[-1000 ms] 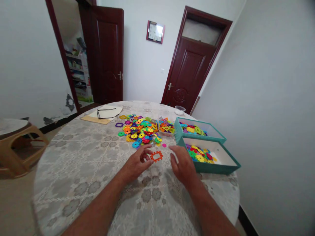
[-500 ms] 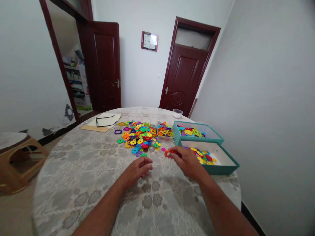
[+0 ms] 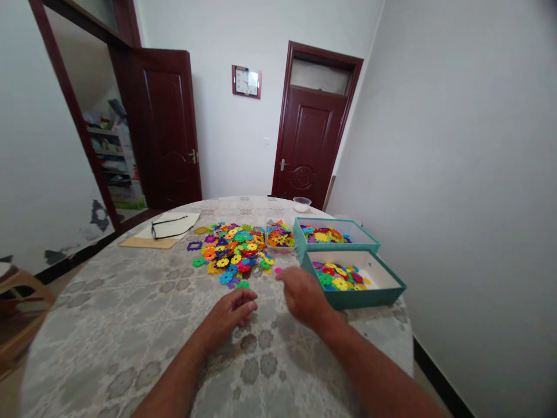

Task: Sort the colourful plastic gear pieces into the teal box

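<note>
My left hand [image 3: 232, 313] rests on the patterned tablecloth [image 3: 143, 325], its fingers loosely bent and apart, with nothing visible in it. My right hand [image 3: 302, 297] is left of the front teal box [image 3: 365, 296], back upward, the index finger pointing left. Its other fingers are mostly hidden, and I see no piece in it. By that fingertip lies a small pink piece [image 3: 278, 270]. Beyond my hands spreads a pile of colourful plastic flower-shaped pieces [image 3: 237, 247]. The front box contains yellow, red and green pieces [image 3: 342, 277].
A second teal box [image 3: 369, 237] with mixed pieces stands behind the first. Beside it is a clear container [image 3: 279, 247] of pieces. Glasses [image 3: 167, 226] lie on paper at the far left; a clear bowl [image 3: 301, 203] stands at the back.
My right hand has moved back toward me and left; the orange pieces it held no longer show in it. Orange pieces now show in the rear box. The view has turned right.
</note>
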Action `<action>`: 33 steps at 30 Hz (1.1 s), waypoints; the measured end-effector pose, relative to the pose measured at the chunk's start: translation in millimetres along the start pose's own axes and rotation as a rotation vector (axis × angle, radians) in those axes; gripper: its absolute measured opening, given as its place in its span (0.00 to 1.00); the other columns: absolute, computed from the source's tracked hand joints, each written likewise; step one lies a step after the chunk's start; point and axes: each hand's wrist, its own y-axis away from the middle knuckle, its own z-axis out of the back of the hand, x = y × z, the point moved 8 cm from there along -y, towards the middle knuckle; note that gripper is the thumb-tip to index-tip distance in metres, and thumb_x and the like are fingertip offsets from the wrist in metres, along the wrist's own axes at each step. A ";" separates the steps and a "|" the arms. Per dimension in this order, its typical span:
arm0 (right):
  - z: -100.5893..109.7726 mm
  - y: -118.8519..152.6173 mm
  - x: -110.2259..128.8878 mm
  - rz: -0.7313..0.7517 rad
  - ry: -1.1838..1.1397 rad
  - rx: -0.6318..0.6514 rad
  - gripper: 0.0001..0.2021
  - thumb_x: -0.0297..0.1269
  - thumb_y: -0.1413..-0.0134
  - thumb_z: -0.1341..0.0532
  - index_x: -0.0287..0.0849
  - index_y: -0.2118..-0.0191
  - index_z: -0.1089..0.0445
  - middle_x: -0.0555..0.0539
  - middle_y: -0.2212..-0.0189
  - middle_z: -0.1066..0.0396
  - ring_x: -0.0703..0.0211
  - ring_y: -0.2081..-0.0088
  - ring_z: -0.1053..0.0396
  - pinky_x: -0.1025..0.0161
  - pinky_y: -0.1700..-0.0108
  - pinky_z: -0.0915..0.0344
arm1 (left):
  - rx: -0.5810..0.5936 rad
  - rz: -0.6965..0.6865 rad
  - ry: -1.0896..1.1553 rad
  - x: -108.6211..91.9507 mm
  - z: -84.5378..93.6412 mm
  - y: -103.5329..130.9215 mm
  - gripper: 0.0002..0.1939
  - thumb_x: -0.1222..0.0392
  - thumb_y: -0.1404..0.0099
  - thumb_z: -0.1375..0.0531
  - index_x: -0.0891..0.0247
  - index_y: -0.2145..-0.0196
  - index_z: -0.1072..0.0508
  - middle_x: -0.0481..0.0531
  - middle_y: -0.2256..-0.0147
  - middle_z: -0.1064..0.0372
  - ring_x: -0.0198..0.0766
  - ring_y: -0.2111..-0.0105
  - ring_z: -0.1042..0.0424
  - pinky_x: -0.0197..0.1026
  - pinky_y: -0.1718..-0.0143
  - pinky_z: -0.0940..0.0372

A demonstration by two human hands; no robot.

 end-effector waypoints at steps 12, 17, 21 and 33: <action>-80.2 52.3 54.8 0.036 -0.247 0.189 0.16 0.23 0.46 0.43 0.41 0.54 0.26 0.42 0.58 0.27 0.51 0.54 0.31 0.55 0.49 0.33 | -0.041 -0.049 0.019 -14.9 -10.9 10.8 0.14 0.50 0.37 0.36 0.63 0.59 0.25 0.49 0.67 0.28 0.37 0.67 0.30 0.38 0.66 0.36; -80.5 55.7 55.9 0.028 -0.283 0.188 0.15 0.22 0.44 0.44 0.42 0.54 0.27 0.42 0.57 0.28 0.49 0.53 0.31 0.53 0.49 0.33 | -0.099 -0.018 -0.103 -12.8 -8.3 11.4 0.12 0.54 0.36 0.38 0.63 0.59 0.25 0.48 0.68 0.28 0.37 0.67 0.30 0.37 0.66 0.37; -81.8 56.6 54.4 0.007 -0.303 0.185 0.14 0.21 0.42 0.44 0.42 0.56 0.28 0.42 0.58 0.29 0.50 0.54 0.32 0.52 0.50 0.32 | -0.004 0.004 -0.389 -31.5 -3.3 21.0 0.11 0.57 0.37 0.37 0.58 0.57 0.22 0.49 0.63 0.23 0.41 0.64 0.26 0.39 0.63 0.35; -86.0 54.8 48.8 -0.009 -0.357 0.150 0.16 0.19 0.50 0.42 0.46 0.59 0.29 0.43 0.57 0.28 0.49 0.55 0.32 0.53 0.51 0.32 | -0.407 -0.296 -1.003 -95.8 101.6 -88.4 0.23 0.56 0.29 0.41 0.62 0.39 0.29 0.64 0.42 0.31 0.53 0.39 0.33 0.55 0.35 0.40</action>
